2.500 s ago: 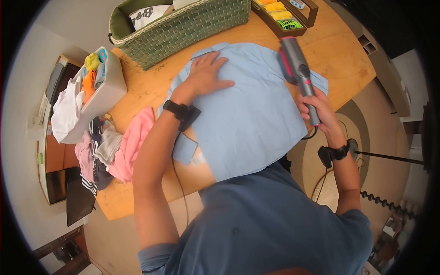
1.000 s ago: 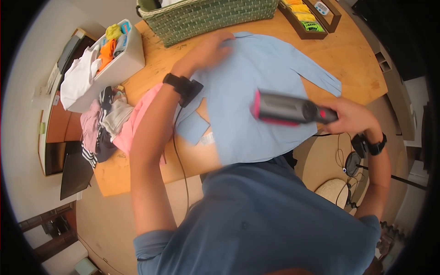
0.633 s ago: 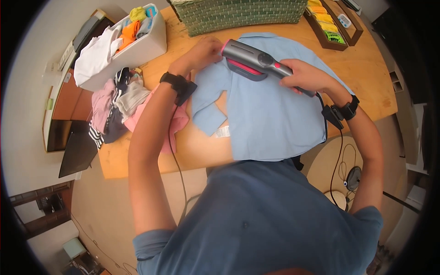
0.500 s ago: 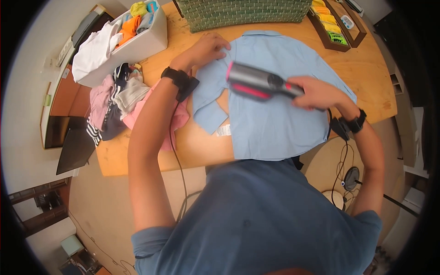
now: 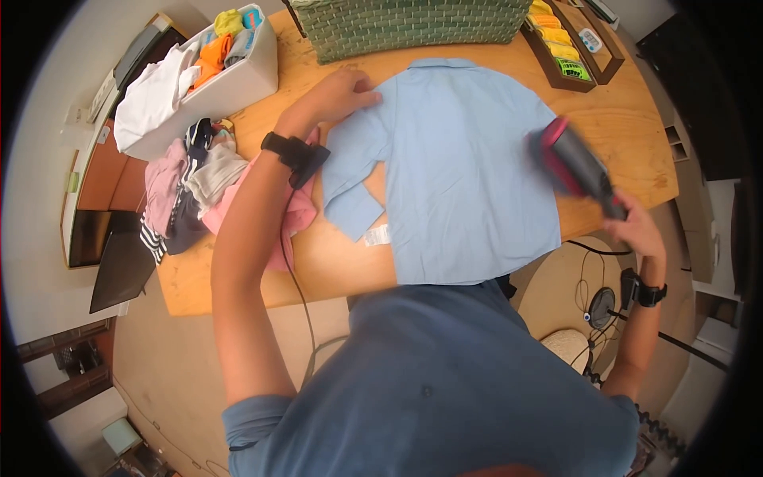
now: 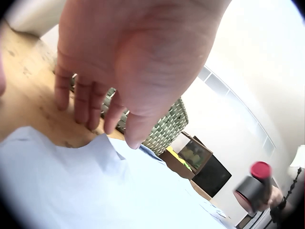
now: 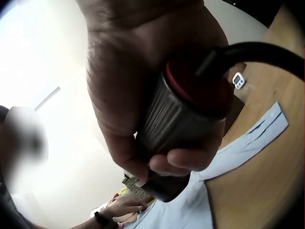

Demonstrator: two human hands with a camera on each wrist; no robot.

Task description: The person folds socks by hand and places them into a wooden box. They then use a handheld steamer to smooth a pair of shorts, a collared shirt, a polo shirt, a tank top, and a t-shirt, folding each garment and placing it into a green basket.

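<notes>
A light blue long-sleeved shirt lies spread on the wooden table, its left-side sleeve folded down. My right hand grips the handle of a grey and pink handheld garment steamer, whose blurred head is over the shirt's right side. In the right wrist view, fingers curl round the steamer handle, and a black cord leaves its end. My left hand is at the shirt's upper left shoulder. Its fingers extend loosely, tips close to a raised edge of cloth in the left wrist view.
A green woven basket stands at the back. Left are a white bin of clothes and a heap of clothes, including a pink garment. A brown box of yellow items sits back right. A wrist-camera cable hangs at the table's front edge.
The steamer moved from the right sleeve across to the left shoulder, then back to the right side. My left hand went from flat on the shirt to its left shoulder edge.
</notes>
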